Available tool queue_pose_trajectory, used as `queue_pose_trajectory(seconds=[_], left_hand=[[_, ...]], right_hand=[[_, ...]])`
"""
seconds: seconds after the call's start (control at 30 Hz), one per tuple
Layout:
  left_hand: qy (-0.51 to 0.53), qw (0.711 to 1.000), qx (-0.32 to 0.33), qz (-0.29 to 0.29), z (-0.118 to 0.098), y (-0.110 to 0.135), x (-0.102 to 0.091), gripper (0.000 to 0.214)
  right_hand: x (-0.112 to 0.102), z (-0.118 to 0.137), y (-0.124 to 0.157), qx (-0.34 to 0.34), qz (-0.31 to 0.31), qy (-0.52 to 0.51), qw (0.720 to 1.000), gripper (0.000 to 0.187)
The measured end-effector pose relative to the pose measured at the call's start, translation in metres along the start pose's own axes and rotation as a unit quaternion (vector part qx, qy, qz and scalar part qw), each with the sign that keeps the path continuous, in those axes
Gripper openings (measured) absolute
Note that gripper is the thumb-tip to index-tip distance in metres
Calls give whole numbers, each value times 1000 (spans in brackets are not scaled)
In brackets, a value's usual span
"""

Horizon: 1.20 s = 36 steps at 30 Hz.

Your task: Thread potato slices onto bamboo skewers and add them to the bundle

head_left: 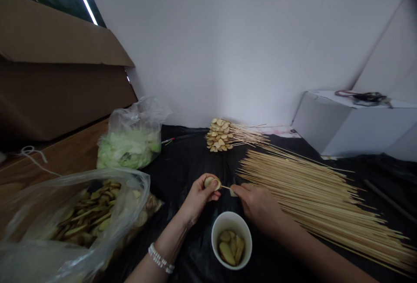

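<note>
Pinched in my left hand [202,192] is a pale round slice [212,182] with brownish skin, probably potato. A thin bamboo skewer [225,187] runs from that slice to my right hand [259,205], whose fingers are closed around it. Beside the right fingertips shows another small pale piece [232,192]; how it is held is unclear. Just below both hands stands a white cup [248,241] with several slices [230,248] inside. Whether the skewer's tip passes through the slice is hidden by my left fingers.
Many loose skewers [312,192] lie spread at the right. Filled skewers [220,135] are stacked at the back. On the left are an open plastic bag of slices [94,213] and a bag of pale green vegetable [127,144]. A white box [339,122] stands back right.
</note>
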State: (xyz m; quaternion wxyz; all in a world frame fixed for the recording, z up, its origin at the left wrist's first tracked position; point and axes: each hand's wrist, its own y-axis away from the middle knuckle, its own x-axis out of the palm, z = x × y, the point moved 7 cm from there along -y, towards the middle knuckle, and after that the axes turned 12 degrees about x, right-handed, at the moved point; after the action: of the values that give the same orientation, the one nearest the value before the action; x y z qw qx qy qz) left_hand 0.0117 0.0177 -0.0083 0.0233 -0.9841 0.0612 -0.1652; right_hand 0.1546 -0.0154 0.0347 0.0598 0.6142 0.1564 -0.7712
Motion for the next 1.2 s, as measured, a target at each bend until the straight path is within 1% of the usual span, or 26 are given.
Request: queue_pose_trajectory(seconds=[0.1,0.2,0.27,0.33,0.43,0.47,0.53,0.6,0.67,0.73,0.87,0.97,1.07,1.13,1.2], left_hand=[[77,996,-35,-35,2,0,-2,27],[151,981,-79,-94,6,-1,-9,18],[186,970,-102,-122,7,-1,-13,11],[215,960,-129,-127,9,0,-13,7],[251,949,-165,-97,11,3,-8,14],[255,949,-163,-85,10,3,-6,17],[238,961,-129,-64,7,3,-4,24],[191,977,-82,-43,4,2,-2,31],[145,988,-47,-29,2,1,0,30],[113,993,-21,-30,1,0,1,27],[72,996,25,-52,-4,-3,-3,30],[48,996,42,-62,-8,-4,-6,33],[23,997,44,-58,-10,-3,-6,36],[12,998,41,-51,-10,-2,-6,35],[6,998,36,-49,-10,-2,-6,35]], right_hand=[[-1,-2,-2,5,-10,-46,999,32],[-2,-4,-2,-1,-29,-83,996,31],[-3,-5,-2,-1,-46,-99,994,31],[-4,-7,-2,1,-59,-112,992,30],[-6,-10,-3,9,-76,-124,989,30],[-6,-10,-3,12,-79,-125,989,31],[-6,-10,-2,16,-79,-124,989,30],[-4,-8,-2,17,-70,-120,990,30],[-2,-5,0,16,-62,-110,992,31],[-1,-2,1,13,-59,-103,993,31],[1,-3,0,12,-65,-107,992,28],[0,-5,0,4,-86,-89,992,30],[-1,-3,2,-11,-102,-65,993,32],[0,-2,2,-17,-92,-71,993,32],[1,-2,2,-18,-70,-90,993,30]])
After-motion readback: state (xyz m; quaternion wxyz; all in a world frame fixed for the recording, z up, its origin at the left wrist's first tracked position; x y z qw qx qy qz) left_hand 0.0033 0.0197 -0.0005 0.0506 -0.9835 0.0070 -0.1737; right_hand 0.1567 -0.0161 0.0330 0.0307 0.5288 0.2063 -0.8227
